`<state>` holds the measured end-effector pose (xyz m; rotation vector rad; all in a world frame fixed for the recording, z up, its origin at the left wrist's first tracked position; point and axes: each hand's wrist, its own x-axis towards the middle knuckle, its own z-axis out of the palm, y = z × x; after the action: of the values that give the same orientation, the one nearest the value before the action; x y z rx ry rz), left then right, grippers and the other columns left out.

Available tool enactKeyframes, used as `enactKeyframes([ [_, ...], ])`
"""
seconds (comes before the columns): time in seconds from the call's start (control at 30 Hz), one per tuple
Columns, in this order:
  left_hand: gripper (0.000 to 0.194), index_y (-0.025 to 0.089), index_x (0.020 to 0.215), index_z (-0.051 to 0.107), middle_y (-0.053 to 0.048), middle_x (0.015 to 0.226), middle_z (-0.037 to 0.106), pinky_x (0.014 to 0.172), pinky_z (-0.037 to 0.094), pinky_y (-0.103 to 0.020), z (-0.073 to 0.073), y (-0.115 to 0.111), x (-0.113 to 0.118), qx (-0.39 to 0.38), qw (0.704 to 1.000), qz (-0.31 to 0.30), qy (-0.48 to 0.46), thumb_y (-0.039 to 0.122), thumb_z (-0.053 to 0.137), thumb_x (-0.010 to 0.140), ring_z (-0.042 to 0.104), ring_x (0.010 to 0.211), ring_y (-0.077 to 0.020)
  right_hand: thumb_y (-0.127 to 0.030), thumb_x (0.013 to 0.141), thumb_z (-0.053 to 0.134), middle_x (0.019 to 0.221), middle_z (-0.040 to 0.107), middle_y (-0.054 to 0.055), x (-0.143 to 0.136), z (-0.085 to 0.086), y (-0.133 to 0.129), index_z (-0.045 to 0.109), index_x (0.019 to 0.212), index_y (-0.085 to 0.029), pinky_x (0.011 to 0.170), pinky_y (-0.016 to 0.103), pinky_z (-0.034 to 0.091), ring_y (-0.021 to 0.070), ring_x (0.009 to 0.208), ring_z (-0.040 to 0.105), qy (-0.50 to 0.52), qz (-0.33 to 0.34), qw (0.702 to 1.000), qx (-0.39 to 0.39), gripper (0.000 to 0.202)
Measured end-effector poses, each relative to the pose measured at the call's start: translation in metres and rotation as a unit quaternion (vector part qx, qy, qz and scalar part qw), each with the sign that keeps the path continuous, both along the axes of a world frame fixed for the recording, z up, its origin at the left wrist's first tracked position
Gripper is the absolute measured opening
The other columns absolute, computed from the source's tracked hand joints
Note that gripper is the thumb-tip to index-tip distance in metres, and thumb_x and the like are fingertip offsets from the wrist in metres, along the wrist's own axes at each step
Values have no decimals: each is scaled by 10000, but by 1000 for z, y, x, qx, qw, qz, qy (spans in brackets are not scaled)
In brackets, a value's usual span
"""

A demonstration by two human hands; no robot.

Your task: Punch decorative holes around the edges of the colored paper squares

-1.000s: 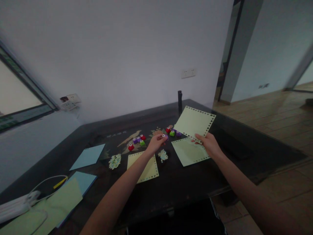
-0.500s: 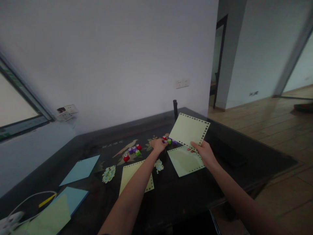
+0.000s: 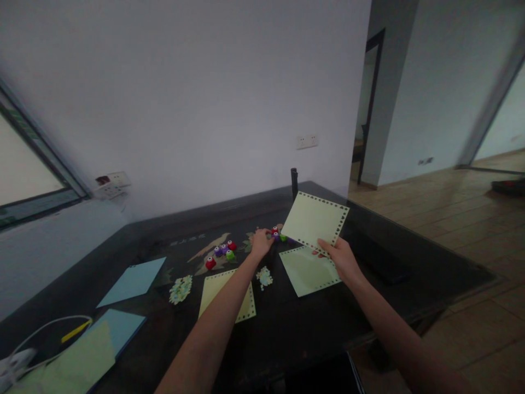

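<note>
My right hand [image 3: 337, 253] grips the lower right part of a pale yellow sheet [image 3: 315, 220] with holes punched along its edges, thumb on top. Under it a second punched sheet [image 3: 305, 272] lies on the table. My left hand [image 3: 261, 241] is beside a cluster of small red, purple and green punches [image 3: 275, 234], its fingers bent; whether it holds one is too small to tell. More punches [image 3: 223, 250] stand to its left. A punched yellow sheet [image 3: 246, 306] lies partly under my left forearm, between two piles of paper cutouts, one left [image 3: 180, 289] and one right [image 3: 264, 277].
On the dark table [image 3: 328, 323], blue sheets [image 3: 133, 280] lie at the left, with a pale green sheet [image 3: 92, 355], a yellow cutter [image 3: 76, 331] and a white cable nearby. A black upright object [image 3: 294, 182] stands at the back by the wall.
My left hand has drawn back slightly to the left from the right-hand punches. The sheet in my right hand has shifted a little left and down. The view has moved slightly.
</note>
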<state>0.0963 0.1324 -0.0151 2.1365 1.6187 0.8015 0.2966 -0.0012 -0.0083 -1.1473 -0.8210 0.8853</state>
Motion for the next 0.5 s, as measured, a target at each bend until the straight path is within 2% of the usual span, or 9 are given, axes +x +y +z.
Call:
enactKeyframes([
  [0.1,234,131,973,655,-106,1016,658,833,418,-289,3,-11,-10,7,998,-21,-55,216,532,793,581,978,-201,-308,594,732,665,703,49,-1,-4,1,647,763,-168,497,319,514,207,525,634,4,34,999,-6,235],
  [0.23,272,142,818,662,-51,808,663,701,439,-257,11,-34,-17,-11,974,-101,-203,322,460,846,595,749,-160,-317,593,748,695,711,55,-4,-8,0,657,813,-160,539,334,536,202,541,641,8,104,994,-34,286],
  [0.33,300,133,777,655,-35,741,645,651,433,-245,15,-49,-19,-33,962,-123,-242,359,468,837,572,693,-148,-327,590,758,753,719,63,-8,-8,-2,661,845,-152,570,340,546,199,569,650,-2,146,988,-53,324],
  [0.5,159,123,744,657,-33,734,649,670,437,-249,13,-57,-26,-21,956,-121,-266,260,576,744,573,697,-147,-356,567,776,814,722,74,-11,-9,-2,665,855,-154,593,341,544,207,623,657,-18,172,983,-63,369],
])
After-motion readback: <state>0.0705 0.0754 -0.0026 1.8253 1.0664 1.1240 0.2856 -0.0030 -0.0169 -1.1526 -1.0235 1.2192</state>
